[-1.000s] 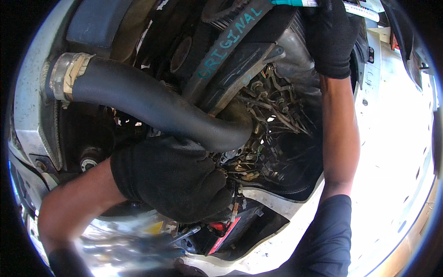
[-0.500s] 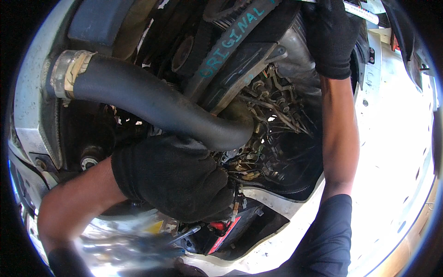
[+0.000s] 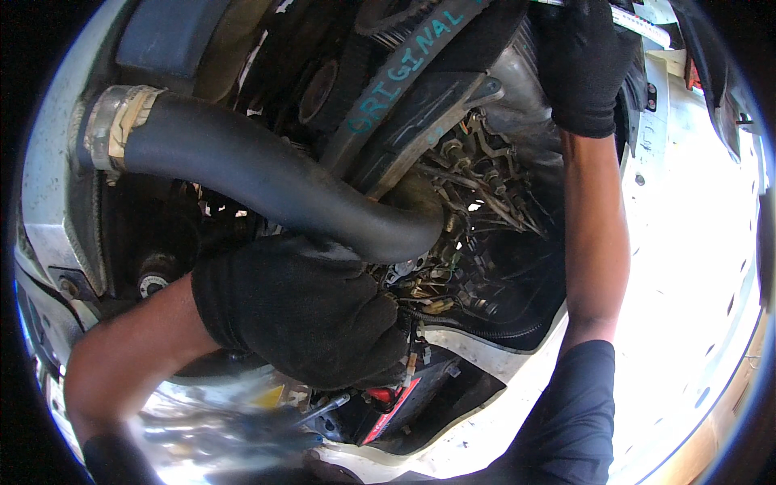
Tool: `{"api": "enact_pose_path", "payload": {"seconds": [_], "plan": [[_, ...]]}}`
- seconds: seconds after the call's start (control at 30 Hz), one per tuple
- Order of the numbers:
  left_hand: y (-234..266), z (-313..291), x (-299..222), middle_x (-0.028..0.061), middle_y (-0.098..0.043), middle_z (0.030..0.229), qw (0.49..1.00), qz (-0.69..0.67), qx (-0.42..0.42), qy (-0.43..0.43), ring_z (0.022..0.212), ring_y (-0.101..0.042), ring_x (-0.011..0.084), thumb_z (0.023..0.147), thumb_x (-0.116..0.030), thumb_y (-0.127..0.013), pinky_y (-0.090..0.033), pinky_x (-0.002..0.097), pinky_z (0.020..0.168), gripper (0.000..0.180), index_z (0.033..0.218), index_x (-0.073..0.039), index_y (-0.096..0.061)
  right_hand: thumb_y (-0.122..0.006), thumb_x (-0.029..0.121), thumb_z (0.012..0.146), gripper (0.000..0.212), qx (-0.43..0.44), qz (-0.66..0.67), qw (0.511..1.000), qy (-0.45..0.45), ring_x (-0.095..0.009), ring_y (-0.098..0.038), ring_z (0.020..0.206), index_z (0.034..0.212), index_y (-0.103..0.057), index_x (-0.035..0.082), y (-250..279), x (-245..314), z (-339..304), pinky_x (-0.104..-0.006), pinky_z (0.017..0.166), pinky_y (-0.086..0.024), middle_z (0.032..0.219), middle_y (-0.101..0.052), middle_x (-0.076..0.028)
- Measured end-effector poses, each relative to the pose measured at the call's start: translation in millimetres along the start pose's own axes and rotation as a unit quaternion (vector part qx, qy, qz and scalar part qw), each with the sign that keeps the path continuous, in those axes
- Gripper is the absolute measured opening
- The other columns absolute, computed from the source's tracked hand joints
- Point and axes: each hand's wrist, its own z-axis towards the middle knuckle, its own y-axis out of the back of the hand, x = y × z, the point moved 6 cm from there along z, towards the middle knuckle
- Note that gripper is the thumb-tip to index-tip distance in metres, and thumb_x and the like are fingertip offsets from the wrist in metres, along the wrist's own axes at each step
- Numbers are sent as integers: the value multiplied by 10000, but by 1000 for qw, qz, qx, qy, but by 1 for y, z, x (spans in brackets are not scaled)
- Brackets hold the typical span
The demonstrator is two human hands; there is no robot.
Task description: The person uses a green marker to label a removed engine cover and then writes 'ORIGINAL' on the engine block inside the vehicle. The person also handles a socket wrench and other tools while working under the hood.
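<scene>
At the upper edge of the head view, a white marker (image 3: 641, 27) with a slim, cylindrical, printed barrel slopes downward to the right. The black-gloved right hand (image 3: 585, 65) is closed around it; one barrel end projects to the right of the hand. Left of this hand runs a dark belt (image 3: 402, 79) with teal lettering. The left hand (image 3: 303, 311), also gloved, sits just below a thick black hose (image 3: 267, 174); its fingertips are hidden, so its grip cannot be determined.

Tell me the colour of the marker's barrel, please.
The barrel is white, seen best in the head view.
</scene>
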Motion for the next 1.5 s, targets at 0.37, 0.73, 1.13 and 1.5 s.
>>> {"api": "enact_pose_path", "payload": {"seconds": [0.37,0.73,1.13,1.5], "plan": [[0,-3,1,-44,-528,617,995,5,-89,31,539,-551,115,728,-259,-692,-425,306,518,202,620,-211,-529,-669,195,936,287,-21,15,1000,2,-357,-642,1121,1173,-710,38,2,0,3,-491,1013,-468,1186,-710,-150],[-4,-6,-2,-22,-710,813,1000,-16,-5,-3,664,-654,146,622,-278,-767,-469,303,575,136,740,-232,-719,-650,139,964,226,-38,211,973,-84,-302,-670,1081,1149,-695,18,-1,-6,5,-451,943,-511,1137,-720,-139],[1,2,3,-44,-537,607,1000,-26,-17,3,522,-558,115,758,-267,-687,-440,296,518,184,657,-183,-559,-629,177,980,241,-49,128,989,-57,-318,-656,1101,1153,-690,20,-3,-6,0,-467,969,-487,1147,-713,-145],[-1,-1,1,-34,-675,760,1000,-29,7,2,611,-621,133,574,-259,-718,-448,304,544,161,728,-228,-684,-619,170,983,271,-60,148,982,-104,-321,-648,1135,1194,-678,12,-4,-7,-1,-454,994,-485,1179,-707,-159]]}}
